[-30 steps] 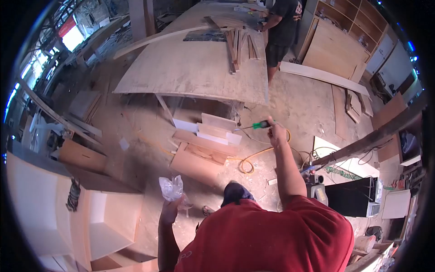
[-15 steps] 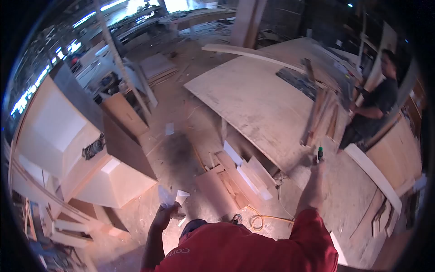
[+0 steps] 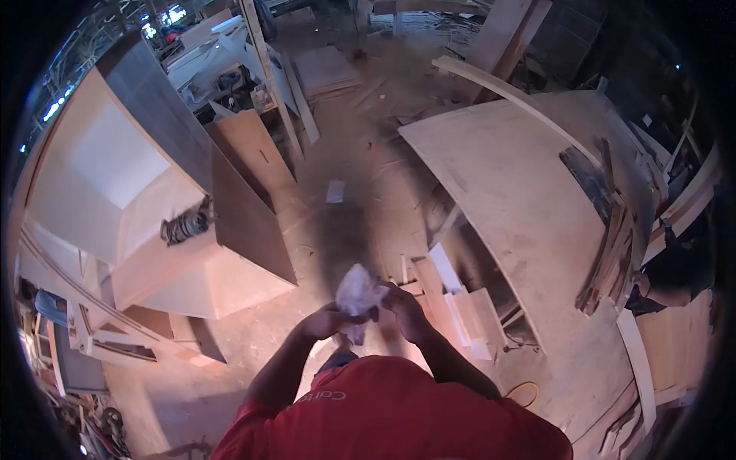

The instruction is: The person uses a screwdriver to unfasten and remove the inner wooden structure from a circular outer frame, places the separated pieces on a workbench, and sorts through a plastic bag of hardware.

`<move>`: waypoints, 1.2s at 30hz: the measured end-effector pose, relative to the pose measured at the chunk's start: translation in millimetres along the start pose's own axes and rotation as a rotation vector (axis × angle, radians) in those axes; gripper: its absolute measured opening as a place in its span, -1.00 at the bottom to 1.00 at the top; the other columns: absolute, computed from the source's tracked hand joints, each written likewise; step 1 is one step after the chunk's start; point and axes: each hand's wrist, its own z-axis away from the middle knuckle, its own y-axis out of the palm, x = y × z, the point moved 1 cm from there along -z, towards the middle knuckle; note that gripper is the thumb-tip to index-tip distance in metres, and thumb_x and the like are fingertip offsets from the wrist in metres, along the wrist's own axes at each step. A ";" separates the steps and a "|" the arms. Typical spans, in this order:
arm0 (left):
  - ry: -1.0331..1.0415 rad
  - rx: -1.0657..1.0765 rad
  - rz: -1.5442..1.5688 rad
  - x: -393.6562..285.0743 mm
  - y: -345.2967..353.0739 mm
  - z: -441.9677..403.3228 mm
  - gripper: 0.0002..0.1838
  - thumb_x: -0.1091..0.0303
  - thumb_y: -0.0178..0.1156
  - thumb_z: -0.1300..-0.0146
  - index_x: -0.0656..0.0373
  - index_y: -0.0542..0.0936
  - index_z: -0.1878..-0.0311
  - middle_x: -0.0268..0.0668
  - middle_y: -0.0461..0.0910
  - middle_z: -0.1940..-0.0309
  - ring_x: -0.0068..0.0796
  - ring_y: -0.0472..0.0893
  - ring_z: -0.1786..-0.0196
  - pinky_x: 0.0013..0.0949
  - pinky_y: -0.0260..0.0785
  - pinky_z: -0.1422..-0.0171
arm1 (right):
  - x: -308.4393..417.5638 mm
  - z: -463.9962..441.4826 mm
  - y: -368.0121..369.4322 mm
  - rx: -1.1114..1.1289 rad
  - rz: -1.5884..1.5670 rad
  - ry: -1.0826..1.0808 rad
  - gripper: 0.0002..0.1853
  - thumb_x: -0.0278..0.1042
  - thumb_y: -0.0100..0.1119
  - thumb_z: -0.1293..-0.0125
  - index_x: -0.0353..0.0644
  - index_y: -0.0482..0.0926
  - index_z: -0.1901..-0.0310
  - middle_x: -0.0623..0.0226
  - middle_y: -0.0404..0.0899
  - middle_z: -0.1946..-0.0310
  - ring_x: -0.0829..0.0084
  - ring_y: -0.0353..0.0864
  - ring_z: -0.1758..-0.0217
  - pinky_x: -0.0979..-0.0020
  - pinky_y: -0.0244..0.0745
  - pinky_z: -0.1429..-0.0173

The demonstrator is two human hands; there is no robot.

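Note:
A clear plastic bag [image 3: 354, 291] is held up in front of my chest, between both hands. My left hand [image 3: 326, 320] is closed on its lower left side. My right hand [image 3: 400, 307] has its fingers bent against the right side of the bag, and they look closed on it. The bag's contents are too blurred to make out. No screwdriver shows in either hand in this view; part of my right palm is hidden.
A large plywood-topped table [image 3: 491, 176] stands at the right, with wood strips [image 3: 611, 253] on it. A co-worker [image 3: 675, 268] is at its far right. Pale cabinet [image 3: 176, 284] with a coiled bundle [image 3: 184, 228] stands left. Boards [image 3: 452, 307] lie below the table edge.
My right hand has come in from the far right to the bag, and the green-handled screwdriver it held is out of sight. The view has swung left. My left hand still holds the bag.

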 end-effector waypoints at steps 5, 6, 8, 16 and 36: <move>0.194 0.065 -0.395 -97.3 -119.1 -25.7 -0.54 0.38 0.24 -0.45 0.24 0.52 -0.38 -0.26 0.63 -0.20 -0.42 0.61 -0.20 -0.26 0.46 -0.33 | 47.7 -107.6 97.4 -0.085 0.392 -0.100 -0.81 -0.49 0.03 -0.50 -0.20 0.68 0.07 0.37 0.72 0.13 0.54 0.68 0.06 0.44 0.56 -0.09; 0.182 0.043 -0.377 -116.2 -137.9 -32.4 -0.51 0.40 0.27 -0.43 0.24 0.51 -0.39 -0.28 0.63 -0.22 -0.44 0.60 -0.23 -0.27 0.44 -0.35 | 34.0 -141.7 98.6 -0.126 0.323 -0.177 -0.81 -0.51 0.04 -0.48 -0.22 0.70 0.11 0.36 0.74 0.16 0.53 0.69 0.08 0.42 0.58 -0.06; 0.168 0.000 -0.305 -152.7 -162.1 -46.6 -0.48 0.42 0.31 -0.39 0.23 0.51 -0.40 -0.30 0.62 -0.24 -0.46 0.58 -0.26 -0.28 0.42 -0.37 | 59.5 -192.6 110.0 -0.196 0.044 -0.338 -0.81 -0.47 0.06 -0.52 -0.23 0.70 0.08 0.29 0.75 0.12 0.49 0.70 0.05 0.38 0.57 -0.13; 0.447 -0.098 -0.226 -260.7 -252.2 -138.3 -0.52 0.51 0.38 -0.33 0.21 0.55 -0.30 -0.35 0.68 -0.10 -0.52 0.65 -0.12 -0.32 0.50 -0.25 | 215.0 -333.2 140.5 0.080 1.103 -0.499 -0.01 -0.16 0.63 -0.02 -0.05 0.33 -0.51 0.13 0.54 -0.25 0.18 0.55 -0.25 0.21 0.44 -0.35; 0.107 -0.364 -0.375 -532.0 -483.4 -472.0 -0.58 0.05 0.10 -0.61 0.27 0.56 -0.14 -0.43 0.45 0.18 -0.57 0.40 0.10 -0.38 0.36 -0.07 | 402.1 -899.6 20.9 -0.017 0.468 -0.008 -0.57 0.09 0.13 -0.60 -0.13 0.62 0.27 0.50 0.51 0.49 0.59 0.38 0.51 0.47 0.29 0.42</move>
